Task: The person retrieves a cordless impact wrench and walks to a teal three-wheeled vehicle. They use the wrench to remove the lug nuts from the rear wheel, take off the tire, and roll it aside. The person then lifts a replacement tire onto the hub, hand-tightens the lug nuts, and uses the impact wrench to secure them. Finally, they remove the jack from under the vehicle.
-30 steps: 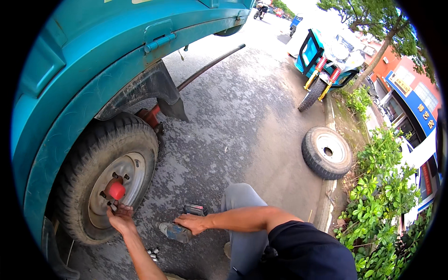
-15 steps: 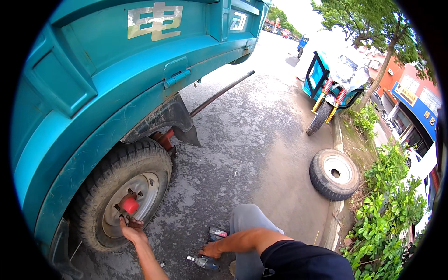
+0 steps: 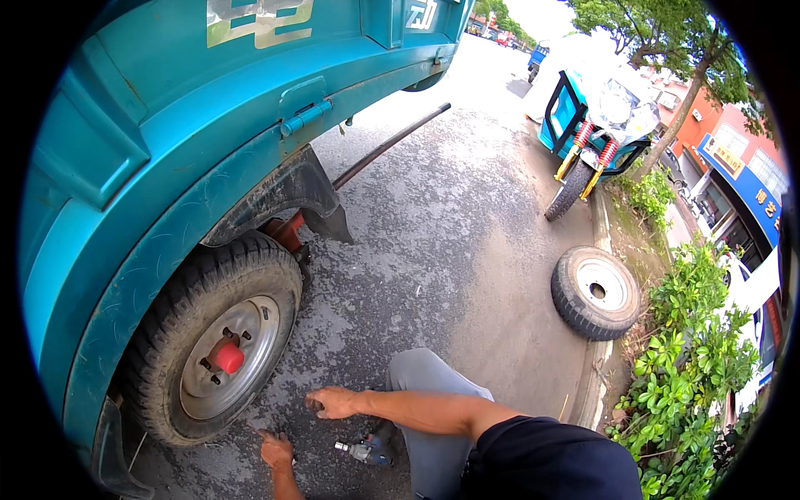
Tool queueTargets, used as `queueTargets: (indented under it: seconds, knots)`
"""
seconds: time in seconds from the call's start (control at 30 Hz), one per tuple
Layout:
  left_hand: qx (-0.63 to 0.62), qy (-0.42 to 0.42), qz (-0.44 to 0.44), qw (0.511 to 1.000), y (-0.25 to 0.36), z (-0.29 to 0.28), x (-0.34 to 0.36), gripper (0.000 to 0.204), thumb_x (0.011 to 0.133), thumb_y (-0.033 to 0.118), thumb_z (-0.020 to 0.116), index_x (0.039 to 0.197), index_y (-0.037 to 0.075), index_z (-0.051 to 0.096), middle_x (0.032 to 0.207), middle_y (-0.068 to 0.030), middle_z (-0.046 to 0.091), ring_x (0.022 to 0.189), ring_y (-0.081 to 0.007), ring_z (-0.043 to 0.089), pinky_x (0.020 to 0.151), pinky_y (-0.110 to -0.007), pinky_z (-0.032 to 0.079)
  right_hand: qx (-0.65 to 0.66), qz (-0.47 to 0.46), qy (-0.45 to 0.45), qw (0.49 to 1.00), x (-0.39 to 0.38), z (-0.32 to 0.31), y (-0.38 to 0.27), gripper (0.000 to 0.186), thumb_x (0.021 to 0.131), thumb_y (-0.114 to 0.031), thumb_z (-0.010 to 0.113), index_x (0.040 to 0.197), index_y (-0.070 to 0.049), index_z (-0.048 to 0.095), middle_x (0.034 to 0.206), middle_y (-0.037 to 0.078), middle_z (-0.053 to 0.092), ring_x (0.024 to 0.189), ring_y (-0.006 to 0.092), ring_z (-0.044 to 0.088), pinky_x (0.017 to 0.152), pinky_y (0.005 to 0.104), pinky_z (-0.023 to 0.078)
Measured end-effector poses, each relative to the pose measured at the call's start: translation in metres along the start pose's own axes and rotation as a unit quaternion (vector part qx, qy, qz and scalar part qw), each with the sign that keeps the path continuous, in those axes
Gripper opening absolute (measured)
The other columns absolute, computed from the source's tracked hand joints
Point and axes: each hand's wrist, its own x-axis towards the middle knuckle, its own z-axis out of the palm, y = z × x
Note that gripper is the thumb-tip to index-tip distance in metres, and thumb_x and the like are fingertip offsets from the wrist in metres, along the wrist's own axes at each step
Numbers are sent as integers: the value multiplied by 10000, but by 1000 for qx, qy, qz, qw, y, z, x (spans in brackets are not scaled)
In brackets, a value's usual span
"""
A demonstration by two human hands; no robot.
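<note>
1. The left grip (image 3: pixel 277 451) is low over the asphalt, below the wheel; its fingers are partly bent, with one finger reaching out to the left. I cannot tell if it pinches anything.
2. The right grip (image 3: pixel 333 402) is near it, farther forward, with the fingers curled downward. The fingertips are dark and small in view, so I cannot tell whether they are closed on something.
3. The power tool (image 3: pixel 368 450) lies on the asphalt beside the bent knee (image 3: pixel 421 375), its metal nose pointing to the left; neither hand touches it.
4. The wheel (image 3: pixel 279 333) stands upright under the teal vehicle (image 3: pixel 208 158). Its tyre is dusty, its rim is silvery and worn, and dark studs surround the red hub cap (image 3: pixel 229 358).
5. Farther to the right, a second wheel (image 3: pixel 569 296) with a white rim lies flat near the kerb (image 3: pixel 593 383).
</note>
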Motion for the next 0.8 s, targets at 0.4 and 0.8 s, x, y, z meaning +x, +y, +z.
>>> queueTargets:
  seconds: [0.4,0.8]
  knots:
    - [-18,-124,-49,991,-16,-96,6,670,910,506,698,1361,21,598,1196,-282,718,1140,-454,685,1000,-521,534,104,5,286,952,-37,-153,-75,295,939,-95,708,1224,-19,691,1182,111,739,977,222,704,881,384,576]
    - [-549,63,-242,798,-87,-306,30,366,1040,238,526,1324,33,635,1090,-128,734,782,-224,716,640,-376,565,-110,-346,465,808,65,-231,-235,452,1042,-370,601,1399,-95,629,1380,170,610,1293,387,535,1087,501,390]
